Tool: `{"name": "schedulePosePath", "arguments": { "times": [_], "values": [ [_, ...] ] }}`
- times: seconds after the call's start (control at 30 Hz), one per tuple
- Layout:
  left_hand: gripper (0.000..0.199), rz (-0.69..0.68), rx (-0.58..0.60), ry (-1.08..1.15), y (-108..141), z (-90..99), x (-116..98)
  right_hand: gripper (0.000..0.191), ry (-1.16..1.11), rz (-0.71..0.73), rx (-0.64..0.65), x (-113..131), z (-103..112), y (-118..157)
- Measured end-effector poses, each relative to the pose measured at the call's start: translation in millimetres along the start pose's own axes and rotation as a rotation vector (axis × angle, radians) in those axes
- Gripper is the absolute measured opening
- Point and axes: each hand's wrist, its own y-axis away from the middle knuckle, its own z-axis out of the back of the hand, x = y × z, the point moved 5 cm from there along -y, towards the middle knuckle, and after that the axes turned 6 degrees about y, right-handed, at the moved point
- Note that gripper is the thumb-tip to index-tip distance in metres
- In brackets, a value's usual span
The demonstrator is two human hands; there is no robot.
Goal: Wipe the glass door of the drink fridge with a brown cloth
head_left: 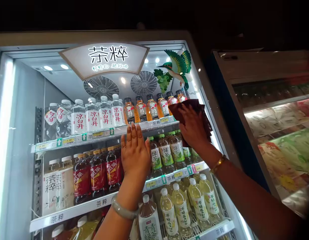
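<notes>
My left hand (135, 151) lies flat against the glass door of a drinks fridge, fingers stretched and close together, with nothing in it. A pale bangle (124, 208) circles that wrist. Higher and to the right, my right hand (194, 128) presses a dark brown cloth (207, 125) on the glass near the door's right edge. The cloth is folded and bunched under the palm and fingers. Behind the glass, near my hands, stand orange drink bottles (152, 107) and green tea bottles (166, 153).
A lit sign (106, 61) and a bird decal (176, 66) mark the door's upper part. Water bottles (79, 118), red-labelled bottles (81, 180) and pale yellow drinks (182, 206) fill shelves inside. Another lit cooler (282, 133) with packaged goods stands at the right.
</notes>
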Motion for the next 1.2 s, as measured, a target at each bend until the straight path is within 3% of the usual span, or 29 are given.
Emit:
{"name": "schedulePosePath", "arguments": {
  "times": [0.1, 0.2, 0.27, 0.33, 0.4, 0.5, 0.57, 0.63, 0.7, 0.8, 0.87, 0.93, 1.0, 1.07, 1.13, 1.2],
  "values": [
    [0.068, 0.029, 0.002, 0.008, -15, -9.3, -17, 0.059, -0.026, 0.040, 0.001, 23, -6, -1],
    [0.068, 0.037, 0.003, 0.021, -17, -12.7, -26, 0.061, -0.044, 0.142, 0.058, 38, -9, 35],
    [0.067, 0.025, -0.001, 0.032, -14, -14.8, -30, 0.061, -0.052, 0.162, 0.086, 27, -7, 61],
    [0.066, 0.011, 0.005, 0.036, -10, -19.3, -37, 0.061, -0.046, 0.120, 0.087, 1, -1, 74],
    [0.066, 0.011, 0.006, 0.038, -9, -25.3, -45, 0.060, -0.030, 0.060, 0.068, -30, 5, 68],
    [0.067, 0.006, -0.005, 0.053, -15, -33.8, -59, 0.059, -0.009, -0.011, 0.019, -56, 9, 30],
    [0.067, -0.004, -0.003, 0.051, -21, -37.3, -67, 0.059, -0.001, -0.053, -0.020, -51, 8, 5],
    [0.067, -0.007, 0.005, 0.035, -25, -37.9, -70, 0.060, -0.006, -0.042, -0.035, -30, 4, -4],
    [0.068, -0.014, 0.016, 0.024, -24, -35.6, -69, 0.062, -0.027, 0.041, -0.011, -2, -1, 13],
    [0.066, -0.044, 0.040, 0.023, -9, -29.6, -62, 0.065, -0.064, 0.178, 0.069, 20, -5, 76],
    [0.065, -0.048, 0.046, 0.020, 6, -25.4, -56, 0.068, -0.062, 0.186, 0.122, 8, -2, 119],
    [0.066, -0.039, 0.052, 0.015, 21, -22.8, -53, 0.068, -0.036, 0.126, 0.159, -19, 3, 141],
    [0.066, -0.017, 0.061, 0.016, 31, -22.0, -52, 0.066, -0.011, 0.048, 0.157, -45, 7, 138],
    [0.065, 0.009, 0.067, 0.021, 36, -22.5, -54, 0.064, -0.005, -0.013, 0.107, -57, 9, 114],
    [0.064, 0.027, 0.077, 0.024, 38, -23.6, -56, 0.064, -0.012, -0.017, 0.060, -47, 5, 87],
    [0.063, 0.030, 0.088, 0.022, 39, -24.3, -57, 0.065, -0.030, 0.048, 0.056, -18, -2, 75]
  ]
}}
